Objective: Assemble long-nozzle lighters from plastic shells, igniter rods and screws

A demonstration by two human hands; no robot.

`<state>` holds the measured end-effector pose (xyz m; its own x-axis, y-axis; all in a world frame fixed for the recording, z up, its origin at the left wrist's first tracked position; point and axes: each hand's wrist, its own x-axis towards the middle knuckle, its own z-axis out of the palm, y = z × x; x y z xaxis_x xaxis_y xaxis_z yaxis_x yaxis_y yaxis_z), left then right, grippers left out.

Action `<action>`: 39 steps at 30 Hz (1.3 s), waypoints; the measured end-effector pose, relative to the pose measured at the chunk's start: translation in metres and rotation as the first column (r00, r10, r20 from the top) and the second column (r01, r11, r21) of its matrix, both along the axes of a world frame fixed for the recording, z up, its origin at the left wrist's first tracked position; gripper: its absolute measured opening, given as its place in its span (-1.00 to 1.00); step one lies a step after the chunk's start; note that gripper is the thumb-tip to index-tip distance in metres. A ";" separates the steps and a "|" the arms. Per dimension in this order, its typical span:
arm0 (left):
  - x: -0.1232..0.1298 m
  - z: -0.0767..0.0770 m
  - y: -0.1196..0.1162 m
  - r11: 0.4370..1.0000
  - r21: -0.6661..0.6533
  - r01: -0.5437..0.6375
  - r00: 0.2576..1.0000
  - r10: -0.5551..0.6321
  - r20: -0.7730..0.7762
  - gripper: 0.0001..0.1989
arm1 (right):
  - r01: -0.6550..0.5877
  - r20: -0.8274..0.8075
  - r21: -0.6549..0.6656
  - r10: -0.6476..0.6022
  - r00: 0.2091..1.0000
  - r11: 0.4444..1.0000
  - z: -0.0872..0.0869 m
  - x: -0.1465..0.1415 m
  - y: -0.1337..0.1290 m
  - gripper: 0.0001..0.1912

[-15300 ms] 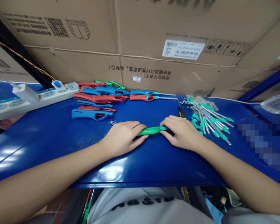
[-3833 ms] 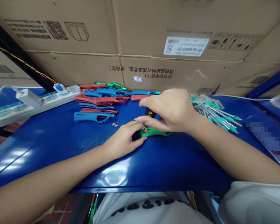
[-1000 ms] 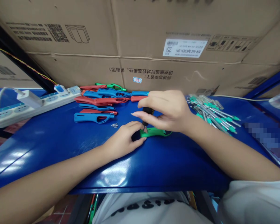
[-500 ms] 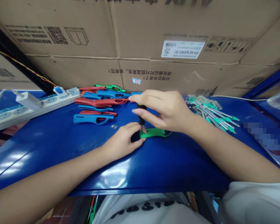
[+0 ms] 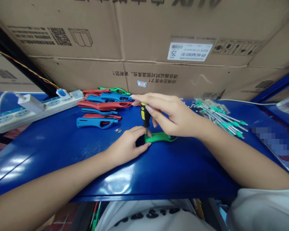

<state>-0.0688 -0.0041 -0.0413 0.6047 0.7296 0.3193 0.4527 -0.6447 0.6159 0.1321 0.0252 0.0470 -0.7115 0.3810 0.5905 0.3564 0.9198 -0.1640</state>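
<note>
On the cardboard carton (image 5: pixel 149 32) behind the desk (image 5: pixel 86 170), the print is upside down. Its white label (image 5: pixel 189 51) shows "25" and a code which seems to begin with "KFR-46G"; the Chinese lines below ask for gentle carrying and say "谢谢您!". The large letters at the top are cut off. A small blue-bordered sticker (image 5: pixel 141 83) has red digits, too blurred for me to be certain.

A white power strip (image 5: pixel 48 104) lies slanted at the far left corner of the desk. Near it, toward the far edge, there is a group of red and blue handles (image 5: pixel 103 106), with a green one behind. A little heap of screws (image 5: pixel 118 130) lies just beyond the left hand (image 5: pixel 126 144). Metal tubes with teal parts (image 5: pixel 221 118) are piled toward the far right corner. The right hand (image 5: pixel 173 114) blocks the view of the middle of the far edge.

The green handle (image 5: pixel 157 137) lies at the middle of the desk, its long axis almost parallel to the near edge, its looped end pointing to the right edge. The left thumb and fingers pinch its left end. The right hand grips a black-and-yellow screwdriver (image 5: pixel 145 115), nearly upright, its tip down at this same end.
</note>
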 end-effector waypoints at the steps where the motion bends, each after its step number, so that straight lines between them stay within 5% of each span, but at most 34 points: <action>1: 0.000 0.000 0.000 1.000 -0.001 -0.001 1.000 0.001 0.000 -0.89 | -0.022 -0.009 -0.022 0.022 1.000 1.000 0.001 0.000 0.000 -0.60; 10: 0.000 -0.002 0.001 1.000 0.023 0.005 1.000 -0.005 0.005 -0.87 | 0.048 0.095 0.191 -0.067 0.993 0.980 0.002 0.007 0.004 -0.63; 16: -0.001 -0.003 0.003 0.999 0.032 0.006 1.000 -0.006 0.011 -0.88 | -0.096 0.034 0.022 0.095 0.995 0.995 0.001 0.004 0.002 -0.60; 23: 0.000 -0.002 0.002 0.999 0.032 0.017 1.000 -0.018 0.011 -0.87 | -0.022 0.060 0.082 0.017 0.998 0.996 0.002 0.006 0.006 -0.67; 31: -0.001 -0.005 0.002 0.999 0.033 0.014 1.000 -0.015 0.019 -0.86 | -0.161 -0.040 -0.159 0.157 0.987 0.974 0.003 0.004 0.002 -0.71; 39: 0.000 -0.008 0.002 0.996 0.083 0.013 1.000 -0.015 0.027 -0.83 | -0.131 0.063 -0.127 0.140 0.988 0.983 0.016 0.000 -0.012 -0.81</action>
<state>-0.0693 -0.0023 -0.0493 0.6050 0.6913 0.3951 0.4268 -0.7004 0.5721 0.1318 0.0134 0.0635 -0.8002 0.3443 0.4911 0.2448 0.9350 -0.2566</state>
